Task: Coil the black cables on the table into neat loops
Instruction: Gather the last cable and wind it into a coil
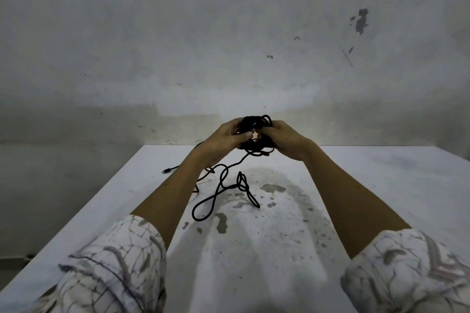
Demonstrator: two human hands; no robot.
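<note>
Midway, the left hand and right hand both grip the black cable bundle above the table, and next the trailing slack probably needs winding in

A thin black cable is bunched in a loose, untidy coil, raised above the tabletop. One strand trails down from it, twisting into slack loops on the stained surface, its plug end lying off to the left.

One head-worn wide-angle view looks forward and down along the counter toward its far edge and the wall beyond.
</note>
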